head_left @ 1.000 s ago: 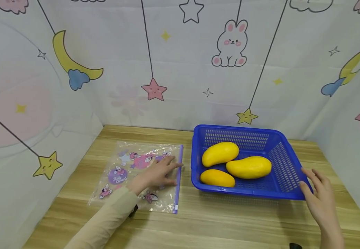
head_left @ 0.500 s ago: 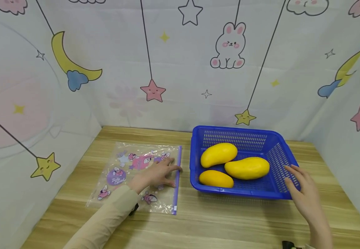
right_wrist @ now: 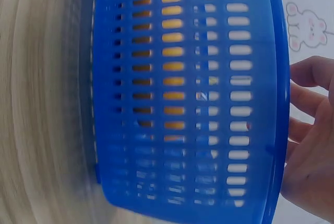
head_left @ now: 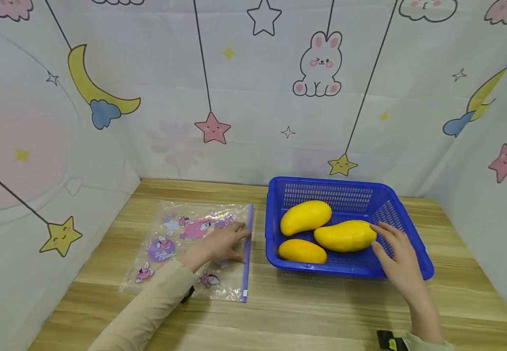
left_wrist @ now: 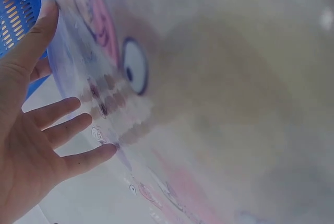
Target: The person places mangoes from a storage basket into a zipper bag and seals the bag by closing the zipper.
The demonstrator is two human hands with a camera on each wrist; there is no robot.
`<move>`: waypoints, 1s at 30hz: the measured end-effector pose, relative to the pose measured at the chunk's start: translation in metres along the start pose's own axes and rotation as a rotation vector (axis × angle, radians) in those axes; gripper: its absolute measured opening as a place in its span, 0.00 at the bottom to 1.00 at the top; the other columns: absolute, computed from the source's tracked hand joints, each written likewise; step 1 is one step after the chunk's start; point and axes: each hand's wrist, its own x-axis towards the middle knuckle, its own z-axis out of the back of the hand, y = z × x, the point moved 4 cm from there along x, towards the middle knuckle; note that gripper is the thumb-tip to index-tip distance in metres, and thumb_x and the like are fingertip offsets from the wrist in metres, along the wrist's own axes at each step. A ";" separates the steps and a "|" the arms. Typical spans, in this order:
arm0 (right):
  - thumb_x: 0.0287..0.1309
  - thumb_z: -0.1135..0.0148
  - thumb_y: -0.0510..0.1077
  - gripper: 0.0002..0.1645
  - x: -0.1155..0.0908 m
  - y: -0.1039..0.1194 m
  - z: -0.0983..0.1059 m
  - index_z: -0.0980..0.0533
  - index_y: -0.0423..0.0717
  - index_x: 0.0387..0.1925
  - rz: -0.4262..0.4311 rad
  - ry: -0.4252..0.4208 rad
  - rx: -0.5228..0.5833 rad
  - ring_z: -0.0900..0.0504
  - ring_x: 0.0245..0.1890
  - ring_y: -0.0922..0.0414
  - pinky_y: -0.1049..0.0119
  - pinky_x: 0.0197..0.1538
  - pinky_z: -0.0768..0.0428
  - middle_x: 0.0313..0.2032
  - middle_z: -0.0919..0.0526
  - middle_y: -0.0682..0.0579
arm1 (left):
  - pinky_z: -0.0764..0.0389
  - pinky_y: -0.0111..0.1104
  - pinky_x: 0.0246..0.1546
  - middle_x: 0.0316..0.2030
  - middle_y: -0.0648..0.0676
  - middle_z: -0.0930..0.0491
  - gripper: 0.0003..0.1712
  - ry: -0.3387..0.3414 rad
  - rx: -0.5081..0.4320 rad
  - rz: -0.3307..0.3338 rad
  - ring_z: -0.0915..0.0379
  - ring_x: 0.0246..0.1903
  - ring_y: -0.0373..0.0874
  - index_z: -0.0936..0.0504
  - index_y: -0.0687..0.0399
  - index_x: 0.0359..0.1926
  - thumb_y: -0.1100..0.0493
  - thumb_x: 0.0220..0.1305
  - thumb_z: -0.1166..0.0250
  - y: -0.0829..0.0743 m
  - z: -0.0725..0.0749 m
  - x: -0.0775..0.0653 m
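Observation:
A clear zip bag (head_left: 163, 251) with pink and purple cartoon prints lies flat on the table, its purple zip strip on the right. My left hand (head_left: 219, 244) rests over the bag with fingers spread, fingertips by the strip; the left wrist view shows this hand (left_wrist: 39, 140) beside the clear plastic. To the right, a blue basket (head_left: 323, 270) holds three yellow mangoes. My right hand (head_left: 399, 263) reaches over its front right part, fingertips at the right end of the longest mango (head_left: 345, 236); whether they touch is unclear. The other mangoes (head_left: 306, 218) lie to its left.
The wood-grain table (head_left: 297, 312) runs back to a pale cloth backdrop (head_left: 253, 97) printed with stars, a moon and a rabbit. Cloth walls stand on both sides. The basket's slotted wall (right_wrist: 250, 98) rises between the right wrist camera and the mangoes.
My right hand has moved left, from the basket's right edge to over its inside beside the longest mango. The left hand stays on the bag. The view has shifted slightly.

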 end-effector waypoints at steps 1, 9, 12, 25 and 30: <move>0.67 0.48 0.38 0.22 0.001 0.003 -0.003 0.30 0.35 0.61 0.015 0.001 -0.001 0.42 0.64 0.28 0.28 0.68 0.56 0.63 0.35 0.29 | 0.32 0.57 0.64 0.71 0.64 0.42 0.40 -0.002 0.001 -0.001 0.43 0.69 0.62 0.28 0.48 0.62 0.38 0.51 0.30 0.000 0.000 0.000; 0.67 0.48 0.38 0.21 0.005 0.019 -0.023 0.29 0.35 0.59 0.061 0.054 0.006 0.42 0.65 0.30 0.32 0.72 0.65 0.64 0.34 0.31 | 0.28 0.57 0.60 0.68 0.64 0.37 0.31 -0.066 0.015 -0.040 0.39 0.67 0.62 0.25 0.50 0.52 0.40 0.51 0.30 0.000 0.004 -0.001; 0.67 0.47 0.37 0.21 0.007 0.023 -0.029 0.28 0.35 0.59 0.077 0.067 0.002 0.42 0.66 0.31 0.31 0.72 0.65 0.63 0.33 0.31 | 0.26 0.57 0.58 0.68 0.64 0.36 0.28 -0.092 0.015 -0.052 0.37 0.66 0.61 0.25 0.49 0.47 0.39 0.51 0.29 0.001 0.005 -0.002; 0.65 0.46 0.36 0.20 0.016 0.041 -0.047 0.26 0.37 0.57 0.124 0.110 -0.009 0.38 0.64 0.35 0.28 0.69 0.60 0.61 0.30 0.34 | 0.24 0.57 0.55 0.66 0.63 0.33 0.30 -0.178 0.048 -0.102 0.33 0.63 0.61 0.23 0.54 0.50 0.40 0.52 0.31 -0.002 0.016 -0.011; 0.68 0.47 0.39 0.20 0.017 0.047 -0.053 0.27 0.38 0.59 0.121 0.141 -0.004 0.37 0.64 0.35 0.28 0.69 0.59 0.61 0.30 0.35 | 0.20 0.55 0.50 0.65 0.63 0.31 0.26 -0.238 0.064 -0.145 0.30 0.61 0.61 0.23 0.52 0.44 0.40 0.53 0.31 -0.007 0.022 -0.014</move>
